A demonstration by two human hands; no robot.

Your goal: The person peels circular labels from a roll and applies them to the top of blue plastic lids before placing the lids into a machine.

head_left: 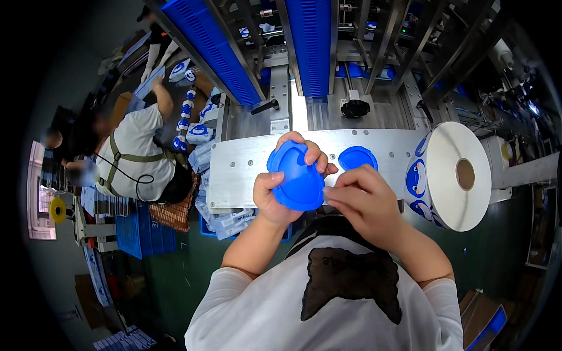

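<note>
A shallow, rounded blue plastic shell (301, 181) is tilted up in front of my chest, its hollow side facing me. My left hand (272, 202) is wrapped round it, thumb on the near left rim and fingers over the far edge. Close against the shell's lower right rim, my right hand (370, 202) has thumb and fingers pinched together. Whatever may be between those fingertips is too small to make out. Just beyond the right hand, a second blue shell (357, 158) lies on the metal machine plate (246, 149).
Upright chutes hold stacked blue pieces (313, 47) behind the plate. A black knob (355, 108) stands there. At right is a big roll of stickers (459, 175). Bagged packs fill a blue crate (205, 228) at left, near a co-worker (140, 152).
</note>
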